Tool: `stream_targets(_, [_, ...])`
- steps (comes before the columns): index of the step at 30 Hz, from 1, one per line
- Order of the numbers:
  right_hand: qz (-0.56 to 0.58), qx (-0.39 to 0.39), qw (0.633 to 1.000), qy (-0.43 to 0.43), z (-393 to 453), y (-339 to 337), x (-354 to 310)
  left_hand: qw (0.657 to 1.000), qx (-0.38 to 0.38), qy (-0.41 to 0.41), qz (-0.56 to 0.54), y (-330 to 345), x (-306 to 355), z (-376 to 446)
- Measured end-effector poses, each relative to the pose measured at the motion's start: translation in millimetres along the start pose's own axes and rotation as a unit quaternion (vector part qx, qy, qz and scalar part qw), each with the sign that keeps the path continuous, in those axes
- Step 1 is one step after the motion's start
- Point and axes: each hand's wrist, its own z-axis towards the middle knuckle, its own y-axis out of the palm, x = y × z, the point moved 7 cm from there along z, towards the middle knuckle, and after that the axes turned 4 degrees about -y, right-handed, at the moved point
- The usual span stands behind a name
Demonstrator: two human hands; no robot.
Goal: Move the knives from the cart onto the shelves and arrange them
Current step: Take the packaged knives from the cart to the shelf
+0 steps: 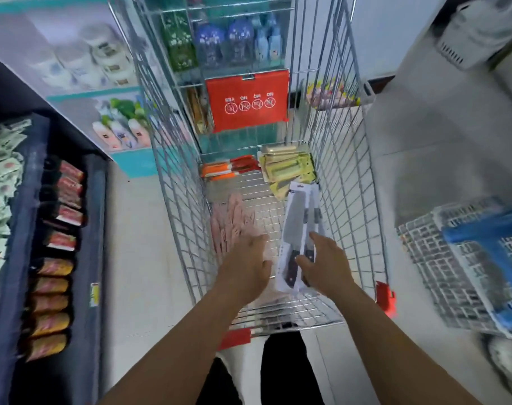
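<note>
Gripping packaged cleavers (300, 229) inside the wire cart (348, 159), right hand (322, 264) clasps them while left hand (249, 264) hovers released.

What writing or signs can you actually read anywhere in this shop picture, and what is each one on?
"NO", three times, seen mirrored, over crossed-out circle symbols: red sign on the far end of the cart.
A fourth word on that sign: too blurred to read.
Dark logo atop the knife packs held by the right hand: too small to read.
Shelf packets and bottles: labels blurred, unreadable.
</note>
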Motion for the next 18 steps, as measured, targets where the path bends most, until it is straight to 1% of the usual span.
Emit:
stream_targets(2, [0.009, -0.021, 1.000, 0.000, 26.4, 8.9, 14.3, 1.000, -0.016, -0.023, -0.003, 19.6, 1.8, 19.3])
stream_targets(4, [0.018, -0.035, 0.999, 0.003, 48.5, 15.3, 25.8, 0.999, -0.021, -0.028, -0.002, 40.3, 3.3, 39.2])
stream_targets(9, [0.025, -0.041, 0.999, 0.021, 95.0, 45.5, 57.3, 0.995, -0.067, -0.069, -0.015, 97.5, -1.8, 86.1])
stream_targets(14, [0.024, -0.072, 0.995, 0.064, 116.1, 84.5, 86.7, 0.988, -0.105, -0.099, -0.046, 149.3, -12.2, 113.3])
stream_targets(18, [0.025, -0.061, 0.995, 0.079, 121.6, 104.8, 103.6, 0.985, -0.114, -0.119, -0.061, 182.1, -23.2, 127.1])
